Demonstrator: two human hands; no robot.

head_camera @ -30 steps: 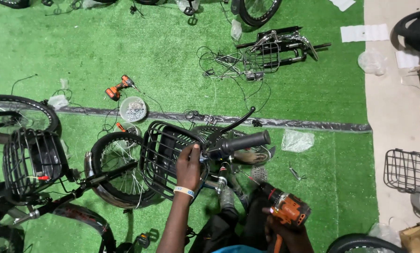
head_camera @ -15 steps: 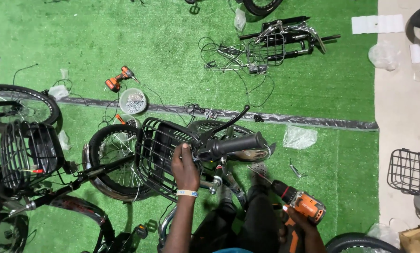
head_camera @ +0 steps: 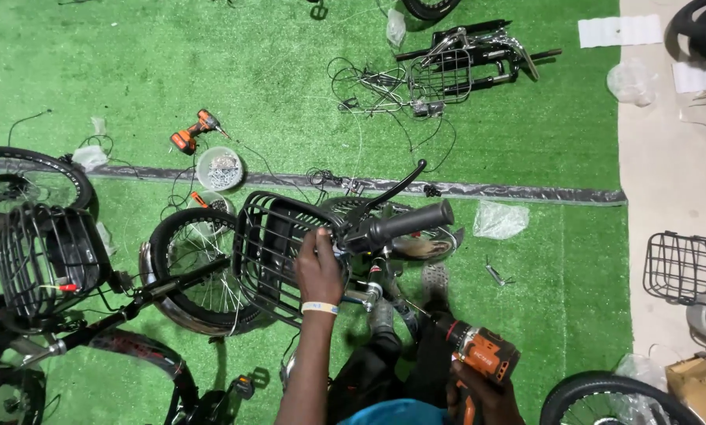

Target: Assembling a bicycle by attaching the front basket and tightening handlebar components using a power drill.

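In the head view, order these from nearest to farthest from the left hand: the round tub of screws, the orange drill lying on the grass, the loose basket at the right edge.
From the left hand:
1. Tub of screws, up-left.
2. Orange drill on the grass, beyond the tub.
3. Loose basket, far right.

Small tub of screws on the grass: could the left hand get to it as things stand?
Probably yes. The left hand rests on the basket; the tub sits open just beyond its far edge, nothing over it, though it's a stretch.

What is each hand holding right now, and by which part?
The left hand grips the bicycle's handlebar near its middle, beside the black wire basket. The right hand holds the orange cordless drill by its handle.
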